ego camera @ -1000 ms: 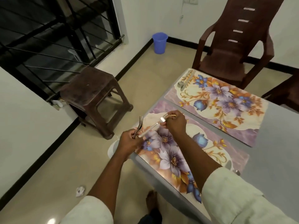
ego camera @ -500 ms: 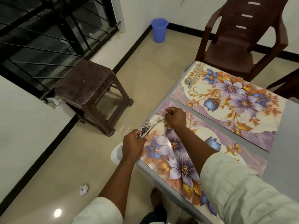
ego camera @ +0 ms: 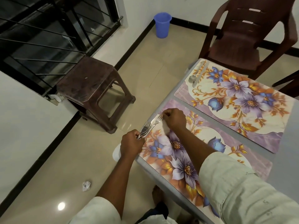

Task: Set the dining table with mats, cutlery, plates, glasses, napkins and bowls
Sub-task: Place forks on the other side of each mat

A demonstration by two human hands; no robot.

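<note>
A grey table point(ego camera: 288, 159) is seen from above, with two floral mats laid side by side along its edge. The near mat point(ego camera: 182, 159) lies under both hands; the far mat point(ego camera: 242, 101) lies beyond the right hand, just apart from the near one. A brown chair point(ego camera: 246, 38) stands past the far mat, well away from the grip. A brown stool point(ego camera: 90, 88) stands on the floor to the left of the left hand, and a blue bucket point(ego camera: 162, 24) is set by the wall far beyond it.

A bundle of forks point(ego camera: 145, 129) is held in the left hand point(ego camera: 131, 143), whose fingers are curled tight round the handles at the table's edge, the tines pointing up and away. One fork point(ego camera: 156, 122) is pinched at its tine end by the fingertips of the right hand point(ego camera: 174, 118), just beyond the bundle over the near mat's left end; its handle runs back toward the left hand, and whether it is also gripped there cannot be told.

On the far mat's left end, well beyond the right hand, a spoon point(ego camera: 193, 77) and a knife point(ego camera: 199, 73) are laid side by side. A crumpled paper point(ego camera: 86, 185) lies on the floor, near and left of the left forearm.
</note>
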